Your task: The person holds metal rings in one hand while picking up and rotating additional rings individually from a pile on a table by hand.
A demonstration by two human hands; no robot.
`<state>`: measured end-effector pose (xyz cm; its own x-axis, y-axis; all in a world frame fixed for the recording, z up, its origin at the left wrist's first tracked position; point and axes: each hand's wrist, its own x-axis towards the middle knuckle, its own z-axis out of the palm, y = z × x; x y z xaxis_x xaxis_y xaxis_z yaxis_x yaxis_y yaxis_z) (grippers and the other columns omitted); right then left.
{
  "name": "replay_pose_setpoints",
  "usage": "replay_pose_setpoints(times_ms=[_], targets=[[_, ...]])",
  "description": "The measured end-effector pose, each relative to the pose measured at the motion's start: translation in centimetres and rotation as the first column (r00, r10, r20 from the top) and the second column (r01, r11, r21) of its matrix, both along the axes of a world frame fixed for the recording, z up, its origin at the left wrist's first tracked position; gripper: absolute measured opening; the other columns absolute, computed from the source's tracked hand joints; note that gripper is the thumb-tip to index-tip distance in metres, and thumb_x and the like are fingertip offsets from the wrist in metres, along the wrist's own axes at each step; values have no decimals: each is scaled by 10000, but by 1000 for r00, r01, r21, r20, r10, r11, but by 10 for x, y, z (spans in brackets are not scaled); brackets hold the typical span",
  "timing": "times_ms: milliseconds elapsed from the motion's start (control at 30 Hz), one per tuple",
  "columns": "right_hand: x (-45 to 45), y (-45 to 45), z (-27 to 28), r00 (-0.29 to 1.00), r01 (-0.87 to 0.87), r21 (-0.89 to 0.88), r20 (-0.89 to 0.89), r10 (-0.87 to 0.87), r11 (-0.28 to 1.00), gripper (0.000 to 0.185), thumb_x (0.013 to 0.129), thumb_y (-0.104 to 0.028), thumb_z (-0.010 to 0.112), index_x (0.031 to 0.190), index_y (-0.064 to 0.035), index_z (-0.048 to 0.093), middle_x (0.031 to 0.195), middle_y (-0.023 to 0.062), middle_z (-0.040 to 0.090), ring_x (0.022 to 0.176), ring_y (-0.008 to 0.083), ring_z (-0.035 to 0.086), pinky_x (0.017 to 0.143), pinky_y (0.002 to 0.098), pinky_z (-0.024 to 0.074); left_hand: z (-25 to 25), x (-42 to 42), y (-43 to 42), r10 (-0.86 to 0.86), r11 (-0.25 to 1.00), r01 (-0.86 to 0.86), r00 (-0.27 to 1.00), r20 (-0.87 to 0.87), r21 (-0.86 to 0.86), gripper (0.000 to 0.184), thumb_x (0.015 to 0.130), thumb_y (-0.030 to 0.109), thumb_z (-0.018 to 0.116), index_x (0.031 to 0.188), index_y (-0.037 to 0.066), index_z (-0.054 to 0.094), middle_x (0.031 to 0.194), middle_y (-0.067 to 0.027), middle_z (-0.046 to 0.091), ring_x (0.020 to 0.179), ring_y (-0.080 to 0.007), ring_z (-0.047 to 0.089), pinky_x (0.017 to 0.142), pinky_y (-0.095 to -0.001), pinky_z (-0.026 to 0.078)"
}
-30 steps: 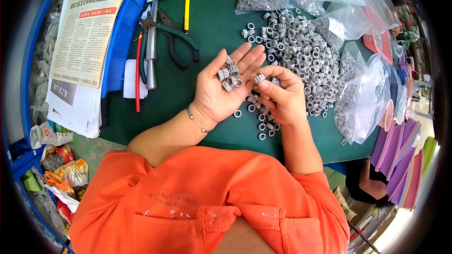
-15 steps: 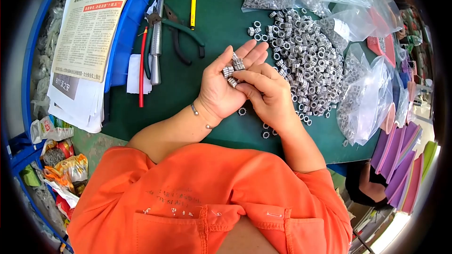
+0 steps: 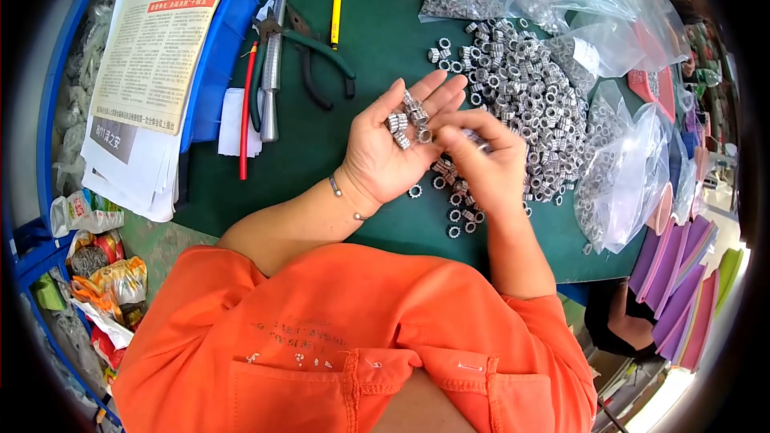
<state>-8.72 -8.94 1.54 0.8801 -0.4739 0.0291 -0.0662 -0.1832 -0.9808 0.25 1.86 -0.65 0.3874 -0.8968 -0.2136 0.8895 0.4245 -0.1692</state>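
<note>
My left hand (image 3: 375,156) is palm up with its fingers stretched out. Several small toothed metal rings (image 3: 398,123) lie on its palm and finger bases, some lined up in short stacks. Over its fingertips, my right hand (image 3: 493,162) is curled, thumb and fingers drawn together beside a ring (image 3: 423,135). More grey metal shows between the right fingers, partly hidden. Just right of both hands spreads a large pile of the same toothed rings (image 3: 549,124). A few loose rings (image 3: 455,215) lie below the right hand on the green tabletop (image 3: 385,228).
Pliers (image 3: 309,44), a yellow pen-like tool (image 3: 337,12), a red stick (image 3: 247,112) and a metal rod (image 3: 271,100) lie left. Behind them, a newspaper (image 3: 156,40) rests over a blue bin (image 3: 228,40). Clear bags of rings (image 3: 622,168) border the pile.
My right hand has moved right and slightly up from the left palm, and its fingers have curled in. More rings show on the left palm, and more loose rings below the right hand.
</note>
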Motion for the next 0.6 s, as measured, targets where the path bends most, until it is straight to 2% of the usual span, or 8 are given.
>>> replay_pose_setpoints(times_ms=[33,167,233,300,433,467,500,600], targets=[[2,4,3,997,-71,-296,-11,71,952,154,717,-24,678,861,-21,622,777,41,597,650,141,548,579,248,441,-1,0,-1,14,1000,-15,997,72,16,454,915,314,397,1257,15,412,1365,-173,349,1294,-294,280,1066,-424,206],[0,10,-6,996,-83,-259,-35,76,962,195,694,-5,699,841,-21,572,789,40,589,646,124,546,580,246,448,-3,0,-1,23,999,-28,993,119,45,465,914,322,398,1259,10,412,1366,-177,345,1301,-287,266,1067,-416,205],[-4,6,-4,998,-52,172,-17,55,984,182,719,-4,687,851,-19,561,793,33,577,651,94,539,583,222,447,0,0,0,18,999,-21,995,97,38,462,915,321,394,1258,12,415,1367,-172,346,1298,-285,273,1065,-416,206],[-7,1,5,998,-41,740,69,-15,671,200,741,54,616,919,0,545,813,62,558,635,86,513,435,174,364,1,0,-1,26,1000,-26,998,56,1,459,916,317,392,1260,13,413,1368,-165,348,1295,-282,281,1061,-416,214],[-2,-11,2,973,-201,835,229,9,512,202,739,59,611,929,2,572,824,58,565,669,126,532,437,194,374,0,0,0,4,1000,-3,1000,20,-11,460,920,320,379,1264,17,410,1370,-158,350,1287,-281,293,1062,-421,212],[1,-8,0,987,-126,489,150,60,863,207,729,47,627,926,-4,591,819,56,566,688,136,544,488,213,407,0,0,-1,7,1000,-8,998,60,6,461,921,323,374,1263,17,412,1369,-158,351,1283,-281,300,1059,-422,218],[5,-1,1,996,-64,14,55,63,998,212,718,36,643,922,-11,609,813,54,567,706,145,555,539,233,440,-1,-1,-1,9,1000,-11,995,101,22,462,922,327,369,1262,18,415,1368,-157,352,1279,-281,306,1057,-424,223],[10,10,3,995,-41,-420,68,76,907,200,707,45,645,892,-28,629,850,31,591,759,123,551,659,240,442,0,-1,-1,11,999,-19,984,176,44,469,921,338,365,1263,22,418,1370,-150,353,1273,-275,316,1050,-424,234]])
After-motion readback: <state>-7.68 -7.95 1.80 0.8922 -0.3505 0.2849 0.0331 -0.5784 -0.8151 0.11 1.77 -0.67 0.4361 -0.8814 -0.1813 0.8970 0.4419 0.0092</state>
